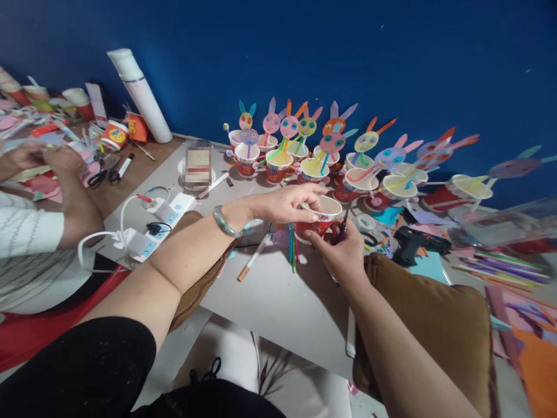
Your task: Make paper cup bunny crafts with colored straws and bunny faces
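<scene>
A red paper cup [319,223] with a white rim tilts between my two hands above the grey table. My left hand [289,203] reaches across from the left, its thumb and fingers closed around the cup's rim side. Lower down, my right hand [342,249] grips the cup with its thumb against the red wall. A dark, slim, pointed tool [344,225] sticks up from the right hand's fingers; its kind is unclear. Below the cup, green and red straws [293,249] and a purple paper face [279,238] show. A white marker with an orange end [253,258] lies to their left.
Several paper cups with rabbit-faced straw figures [278,165] line the blue wall. A black glue gun [420,244] and brown cushion [429,313] are at right. A power strip [169,223] lies left, near a co-worker's hands [65,159], scissors [111,174] and a tall white cylinder [141,96].
</scene>
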`<state>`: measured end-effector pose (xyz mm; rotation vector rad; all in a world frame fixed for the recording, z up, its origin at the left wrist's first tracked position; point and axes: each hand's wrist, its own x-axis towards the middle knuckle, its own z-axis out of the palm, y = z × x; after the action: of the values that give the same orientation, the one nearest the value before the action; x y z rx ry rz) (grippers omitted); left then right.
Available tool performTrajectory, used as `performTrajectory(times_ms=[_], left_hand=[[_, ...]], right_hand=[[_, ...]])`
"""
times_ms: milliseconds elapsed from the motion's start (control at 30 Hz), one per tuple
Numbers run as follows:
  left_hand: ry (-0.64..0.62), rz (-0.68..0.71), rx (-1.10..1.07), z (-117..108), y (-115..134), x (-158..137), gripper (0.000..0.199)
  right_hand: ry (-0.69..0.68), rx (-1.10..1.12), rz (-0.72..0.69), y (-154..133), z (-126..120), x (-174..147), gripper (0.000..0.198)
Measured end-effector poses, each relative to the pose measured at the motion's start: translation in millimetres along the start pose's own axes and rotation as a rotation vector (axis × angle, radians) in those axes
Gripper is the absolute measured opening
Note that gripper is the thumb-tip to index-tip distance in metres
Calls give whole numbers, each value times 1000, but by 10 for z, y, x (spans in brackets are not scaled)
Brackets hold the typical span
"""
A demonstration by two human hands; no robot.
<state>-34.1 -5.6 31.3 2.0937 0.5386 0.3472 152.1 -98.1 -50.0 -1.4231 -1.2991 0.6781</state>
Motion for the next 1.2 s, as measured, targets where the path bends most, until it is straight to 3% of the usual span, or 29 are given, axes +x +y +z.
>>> performTrajectory(times_ms=[200,300,400,600,833,1000,1200], left_hand=[[152,25,7,67,-124,69,24],[241,11,64,98,-163,107,23],[241,-8,105,115,-155,123,21],[179,-9,139,159,-101,126,22],[157,-17,83,174,-85,122,22],[113,1,33,148,-76,92,19],[75,34,-15,110,-96,66,16]], right_hand=[[69,-88,-59,-33,-18,-5,38],[159,-236,-314,-14,-51,-13,25],[212,-432,-584,0,-105,-33,13],[246,-585,-759,23,-169,-79,21],[233,-687,-762,44,-157,-77,21],[223,-607,-805,10,-154,-98,25],[156,-687,-749,16,-177,-123,27]])
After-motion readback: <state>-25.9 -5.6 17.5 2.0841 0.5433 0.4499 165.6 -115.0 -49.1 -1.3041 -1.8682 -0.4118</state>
